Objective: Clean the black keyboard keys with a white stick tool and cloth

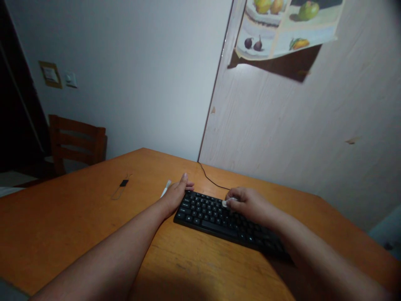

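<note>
A black keyboard (216,217) lies at a slant on the wooden table. My left hand (175,195) rests against its left end, thumb raised and fingers stretched past the back corner, not wrapped round it. Over the middle keys, my right hand (247,202) pinches a small white piece (224,203); most of that piece is hidden by the fingers, so its kind is unclear. The right hand and forearm cover much of the keyboard's right part. Just behind my left hand lies a slim white tool (166,188), partly hidden by the wrist.
A small black piece with thin wire loops (124,183) lies left on the table (78,217). A black cable (209,179) runs from behind the keyboard to the wall. A wooden chair (77,140) stands beyond the table's left edge. Fruit paintings (288,29) hang on the wall.
</note>
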`<action>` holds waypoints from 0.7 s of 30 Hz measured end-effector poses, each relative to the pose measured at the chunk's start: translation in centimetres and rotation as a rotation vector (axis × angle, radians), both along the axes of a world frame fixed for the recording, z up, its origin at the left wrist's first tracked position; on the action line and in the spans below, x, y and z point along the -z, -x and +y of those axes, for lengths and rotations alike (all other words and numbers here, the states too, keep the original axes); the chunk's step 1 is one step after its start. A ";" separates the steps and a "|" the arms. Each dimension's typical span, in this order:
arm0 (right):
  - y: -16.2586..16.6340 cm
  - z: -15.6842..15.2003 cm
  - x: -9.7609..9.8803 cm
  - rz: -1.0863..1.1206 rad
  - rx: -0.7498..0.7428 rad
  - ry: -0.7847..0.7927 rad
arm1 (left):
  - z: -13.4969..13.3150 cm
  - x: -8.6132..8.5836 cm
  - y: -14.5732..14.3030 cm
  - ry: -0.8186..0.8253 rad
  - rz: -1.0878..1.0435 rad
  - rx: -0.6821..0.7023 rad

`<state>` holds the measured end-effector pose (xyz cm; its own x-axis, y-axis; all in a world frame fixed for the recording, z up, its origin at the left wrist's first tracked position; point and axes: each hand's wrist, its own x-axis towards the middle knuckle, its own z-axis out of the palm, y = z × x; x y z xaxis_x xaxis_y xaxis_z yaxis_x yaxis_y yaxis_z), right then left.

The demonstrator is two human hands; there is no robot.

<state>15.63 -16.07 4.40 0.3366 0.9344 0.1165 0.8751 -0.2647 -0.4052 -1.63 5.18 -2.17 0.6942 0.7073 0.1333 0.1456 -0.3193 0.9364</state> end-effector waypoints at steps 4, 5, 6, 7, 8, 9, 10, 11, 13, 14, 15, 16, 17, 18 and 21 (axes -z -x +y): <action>3.7 4.8 0.3 -0.051 -0.076 -0.029 | 0.1 0.2 -0.2 0.075 -0.044 0.027; 4.4 5.8 0.4 -0.068 -0.084 -0.020 | 0.1 0.2 -0.2 0.091 -0.057 0.043; 5.1 6.7 0.4 -0.093 -0.092 -0.012 | 0.0 0.1 -0.2 0.095 -0.070 0.067; 5.8 7.5 0.4 -0.122 -0.101 -0.003 | 0.0 0.0 -0.1 0.084 -0.080 0.098; 6.3 8.2 0.5 -0.151 -0.112 0.004 | 0.0 -0.1 -0.1 0.059 -0.085 0.129; 6.7 8.7 0.4 -0.178 -0.127 0.012 | -0.1 -0.2 0.0 0.026 -0.083 0.153; 7.1 9.1 0.4 -0.197 -0.142 0.024 | -0.1 -0.2 0.1 -0.009 -0.076 0.168; 7.3 9.5 0.4 -0.210 -0.158 0.036 | -0.1 -0.3 0.2 -0.043 -0.068 0.169; 7.4 9.7 0.2 -0.229 -0.178 0.063 | -0.1 -0.4 0.3 -0.096 -0.049 0.155; 7.3 9.7 0.1 -0.238 -0.178 0.081 | -0.2 -0.4 0.3 -0.111 -0.038 0.148; 7.1 9.5 0.0 -0.243 -0.172 0.102 | -0.2 -0.4 0.2 -0.116 -0.028 0.142; 6.8 9.3 0.0 -0.242 -0.165 0.122 | -0.2 -0.4 0.2 -0.109 -0.017 0.129; 6.4 8.9 -0.1 -0.233 -0.156 0.139 | -0.2 -0.4 0.1 -0.095 -0.006 0.111; 6.0 8.4 -0.1 -0.216 -0.145 0.154 | -0.2 -0.4 0.1 -0.080 0.005 0.087; 4.6 6.8 -0.2 -0.153 -0.122 0.173 | -0.3 -0.3 0.0 -0.114 0.026 0.038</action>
